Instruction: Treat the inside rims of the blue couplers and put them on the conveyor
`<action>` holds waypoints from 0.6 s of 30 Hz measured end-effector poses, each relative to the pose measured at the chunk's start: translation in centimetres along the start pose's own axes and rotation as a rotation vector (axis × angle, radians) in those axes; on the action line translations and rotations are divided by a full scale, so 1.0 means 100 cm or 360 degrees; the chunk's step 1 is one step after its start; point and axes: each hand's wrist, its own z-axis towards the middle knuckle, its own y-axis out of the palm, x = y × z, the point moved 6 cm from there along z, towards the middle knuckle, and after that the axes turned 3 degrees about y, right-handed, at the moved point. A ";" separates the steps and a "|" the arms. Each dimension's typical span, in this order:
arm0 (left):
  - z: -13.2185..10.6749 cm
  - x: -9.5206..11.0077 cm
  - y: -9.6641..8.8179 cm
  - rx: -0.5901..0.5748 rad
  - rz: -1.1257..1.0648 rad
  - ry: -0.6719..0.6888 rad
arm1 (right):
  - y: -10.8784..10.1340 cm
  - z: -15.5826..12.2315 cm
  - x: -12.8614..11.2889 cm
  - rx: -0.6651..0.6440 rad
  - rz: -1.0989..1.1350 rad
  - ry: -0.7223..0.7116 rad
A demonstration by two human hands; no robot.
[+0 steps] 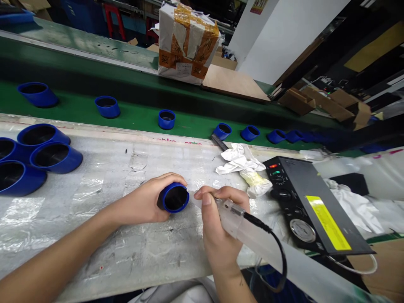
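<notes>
My left hand [145,202] grips a small blue plastic cup-shaped part [174,198], tilted on its side with its dark opening facing me. My right hand [217,223] holds a translucent pen-like handpiece tool [235,219] with a black cable [277,256] trailing from its rear. The tool's tip meets the rim of the blue part on its right side. Both hands rest over the worktable [120,235] covered in clear plastic film.
Several larger blue parts [47,155] are clustered at the table's left. More blue parts [166,119] stand in a row on the green conveyor belt [78,105] behind. A black control box [311,206] with lit indicators and crumpled white gloves [243,162] lie to the right. A taped parcel [186,40] sits beyond.
</notes>
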 end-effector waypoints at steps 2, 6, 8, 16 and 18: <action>0.000 0.000 0.001 0.0004 -0.0003 -0.0010 | -0.002 -0.001 0.001 0.0016 -0.0008 0.0004; 0.000 0.000 0.001 0.0023 0.0002 -0.0022 | -0.005 -0.005 0.002 0.0041 -0.0031 -0.0003; 0.000 -0.001 0.000 0.0032 0.0006 -0.0028 | -0.007 -0.007 0.003 0.0044 -0.0041 0.0019; 0.000 -0.001 0.002 0.0073 0.0062 0.0081 | -0.011 -0.010 0.001 0.0130 -0.0192 -0.0013; -0.003 0.005 0.001 0.0087 0.0120 0.0145 | -0.019 -0.012 0.007 0.0242 -0.0165 0.0093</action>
